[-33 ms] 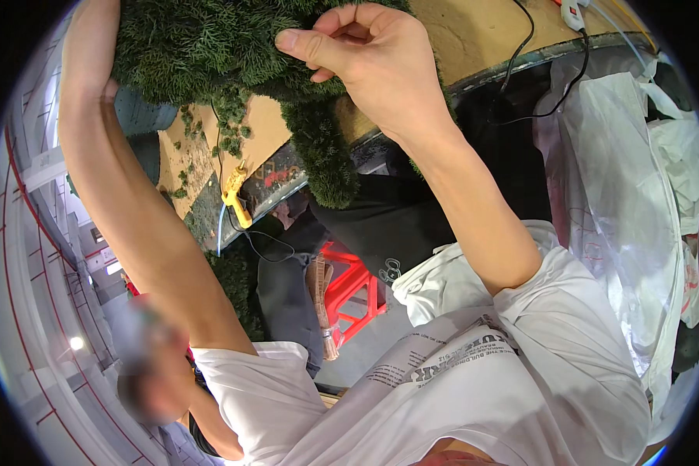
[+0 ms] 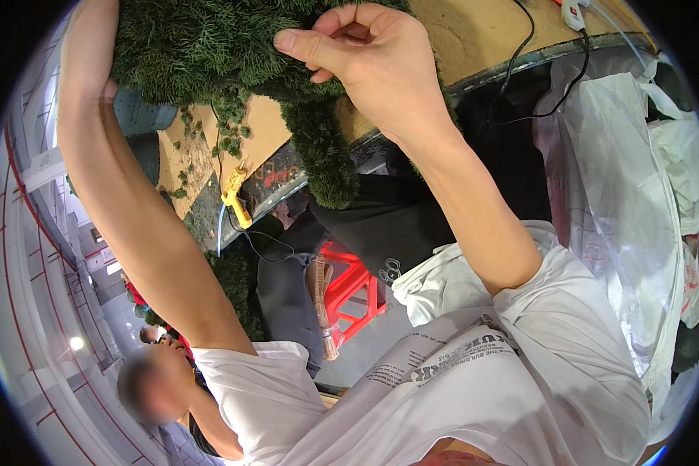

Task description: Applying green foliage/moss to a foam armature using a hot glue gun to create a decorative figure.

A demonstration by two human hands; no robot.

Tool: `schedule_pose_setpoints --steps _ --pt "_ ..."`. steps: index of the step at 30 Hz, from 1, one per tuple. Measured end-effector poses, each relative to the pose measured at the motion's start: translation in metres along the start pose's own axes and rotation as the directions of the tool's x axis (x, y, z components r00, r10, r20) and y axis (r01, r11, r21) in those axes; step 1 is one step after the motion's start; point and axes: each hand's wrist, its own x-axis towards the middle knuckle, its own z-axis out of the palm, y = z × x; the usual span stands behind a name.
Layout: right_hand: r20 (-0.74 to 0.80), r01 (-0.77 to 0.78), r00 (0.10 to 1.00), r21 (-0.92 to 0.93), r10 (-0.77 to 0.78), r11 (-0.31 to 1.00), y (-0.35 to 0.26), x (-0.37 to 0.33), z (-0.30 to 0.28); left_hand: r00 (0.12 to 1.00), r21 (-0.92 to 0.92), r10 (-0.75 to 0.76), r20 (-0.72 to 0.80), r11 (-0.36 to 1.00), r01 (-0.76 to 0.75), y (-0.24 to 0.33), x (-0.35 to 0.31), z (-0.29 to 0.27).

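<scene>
One head-worn fisheye looks down, close over the right hand (image 2: 388, 68)

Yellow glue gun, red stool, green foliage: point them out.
Yellow glue gun (image 2: 234, 188), head view: its body.
Red stool (image 2: 349, 281), head view: its frame.
Green foliage (image 2: 198, 50), head view: its leafy middle.

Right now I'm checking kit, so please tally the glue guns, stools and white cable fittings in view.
Glue gun: 1
Stool: 1
White cable fitting: 1
Total: 3; the foliage overlaps too much to count.
</scene>
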Motion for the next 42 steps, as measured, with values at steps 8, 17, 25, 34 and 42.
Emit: schedule_pose_setpoints --steps 8,17,25,34,42 --pt "-0.022 0.059 0.998 -0.153 -0.063 0.986 0.006 -0.005 0.002 0.999 0.209 -0.034 0.036 0.978 0.026 0.018 0.005 -0.001" --pt "0.027 0.214 0.976 0.038 -0.215 0.976 0.023 -0.003 -0.014 0.923 0.502 0.271 -0.273 0.859 -0.104 0.004 -0.056 0.022" --pt "-0.030 0.320 0.947 -0.031 -0.321 0.947 0.032 -0.001 -0.004 0.949 0.653 0.249 -0.193 0.755 -0.065 0.019 -0.085 0.059" --pt "-0.065 0.236 0.969 -0.058 -0.239 0.970 0.024 -0.006 -0.001 0.914 0.534 0.312 -0.261 0.835 -0.133 0.005 -0.087 0.049" --pt "-0.078 0.322 0.940 -0.132 -0.333 0.938 0.027 -0.005 0.004 0.907 0.498 0.339 -0.250 0.849 -0.180 -0.008 -0.088 0.047"
